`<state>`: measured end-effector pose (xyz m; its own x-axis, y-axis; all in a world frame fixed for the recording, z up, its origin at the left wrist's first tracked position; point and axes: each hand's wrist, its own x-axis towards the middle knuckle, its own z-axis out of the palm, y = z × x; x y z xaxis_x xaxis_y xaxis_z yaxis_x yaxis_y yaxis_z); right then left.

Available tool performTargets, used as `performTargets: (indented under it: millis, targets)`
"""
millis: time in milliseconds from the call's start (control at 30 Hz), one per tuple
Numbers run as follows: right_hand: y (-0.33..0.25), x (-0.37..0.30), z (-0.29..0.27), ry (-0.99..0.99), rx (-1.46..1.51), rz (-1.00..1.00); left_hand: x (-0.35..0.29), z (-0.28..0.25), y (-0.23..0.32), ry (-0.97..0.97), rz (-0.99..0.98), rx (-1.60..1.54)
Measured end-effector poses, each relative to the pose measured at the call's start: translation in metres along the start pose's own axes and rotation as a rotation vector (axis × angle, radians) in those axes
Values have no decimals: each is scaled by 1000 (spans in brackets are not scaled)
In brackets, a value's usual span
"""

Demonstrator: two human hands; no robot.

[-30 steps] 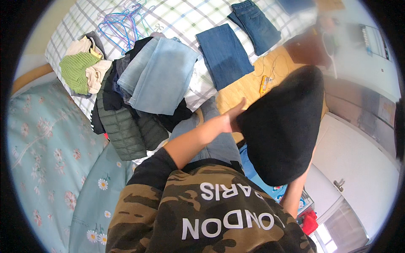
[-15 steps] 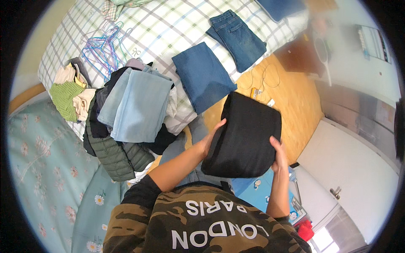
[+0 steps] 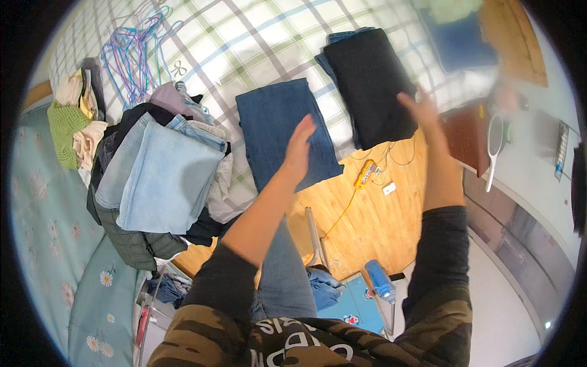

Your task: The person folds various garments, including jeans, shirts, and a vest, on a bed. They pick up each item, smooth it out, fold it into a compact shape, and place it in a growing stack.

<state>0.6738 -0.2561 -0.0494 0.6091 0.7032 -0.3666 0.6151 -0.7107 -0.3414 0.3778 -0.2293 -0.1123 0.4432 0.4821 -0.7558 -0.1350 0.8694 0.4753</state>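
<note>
A folded black garment (image 3: 376, 92) lies at the bed's right edge, on top of the folded blue jeans (image 3: 348, 37), whose edges show at its far and left sides. My right hand (image 3: 422, 110) is at the black garment's right edge, thumb apart from the fingers and holding nothing. Over the folded dark blue jeans (image 3: 269, 116) my left hand (image 3: 298, 150) hovers with fingers stretched out, open and without anything in it. Whether it touches the cloth I cannot tell. Folded light blue jeans (image 3: 168, 177) rest on the clothes pile to the left.
Purple and blue hangers (image 3: 131, 58) lie tangled on the checked bedspread (image 3: 244, 43). A dark green padded jacket (image 3: 137, 241) hangs from the pile beside a green knit piece (image 3: 64, 131). On the wooden floor are a yellow power strip (image 3: 365, 174) and a blue bottle (image 3: 380, 281).
The black garment has gone from between my hands onto the blue jeans at the right, and both hands have let go. My view has shifted, showing more of the floor.
</note>
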Motion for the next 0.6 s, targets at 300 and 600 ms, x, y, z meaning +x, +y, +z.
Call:
performTargets:
  millis: [300,600]
  targets:
    - [-75,-189,141,-166,392,-286,-209,-162,81,259,587,957]
    - [-259,-299,217,-876,1068,284,-206,-318,174,789,494,1670]
